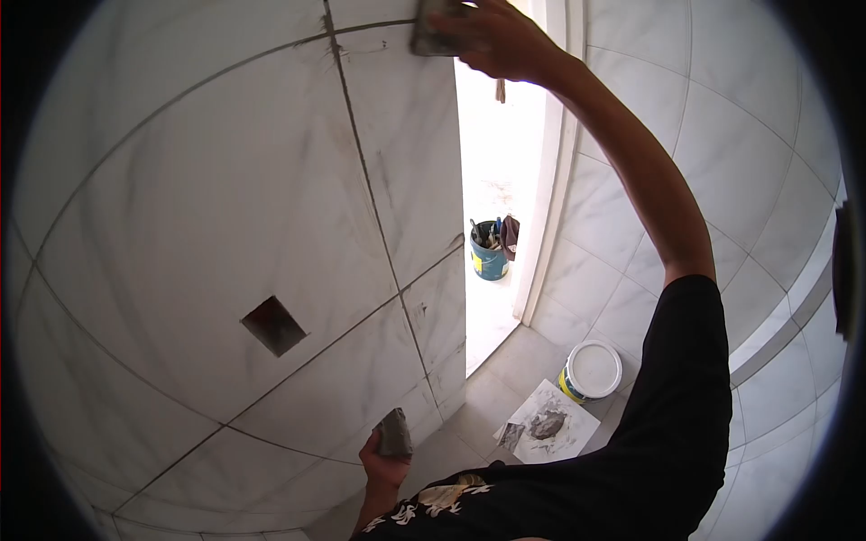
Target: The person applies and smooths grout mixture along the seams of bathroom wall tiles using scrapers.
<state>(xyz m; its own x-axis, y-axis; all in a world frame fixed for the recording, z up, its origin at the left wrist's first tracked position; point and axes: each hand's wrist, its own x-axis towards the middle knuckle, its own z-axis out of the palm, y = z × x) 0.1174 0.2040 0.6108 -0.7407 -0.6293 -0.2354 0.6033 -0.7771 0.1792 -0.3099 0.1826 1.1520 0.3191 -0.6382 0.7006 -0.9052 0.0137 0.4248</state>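
A: Head view. Report the hands.

B: Right hand (505, 41) is raised high, arm at full stretch, fingers closed on a dark flat pad (439, 32). The pad is pressed to the tiled wall (180, 207) at the top of the vertical joint (365, 171), near the door edge. Left hand (383, 455) hangs low by the torso, closed around a grey lump (394, 433); whether that is grout or a sponge I cannot tell.

A: State of the joints?

B: They show as dark lines across the white tiles. Grey smears lie beside the vertical joint near the top and lower down. A square cut-out (273, 325) sits open in one tile, left of that joint.

A: Surroundings?

B: On the floor, a white pail (592, 370) stands touching a sheet (544, 424) that carries a dab of grey mix. Beyond the doorway, a blue bucket (489, 257) holds tools.

A: Step in hand, in your judgement?

B: Working the top of the vertical joint with the pad, either pressing grout in or wiping it flush. It looks mid-job: the smears are not yet cleaned.

A: Next move calls for what?

B: Likely a steady stroke down the joint, pad kept flat on the tile, with firm footing at that reach.
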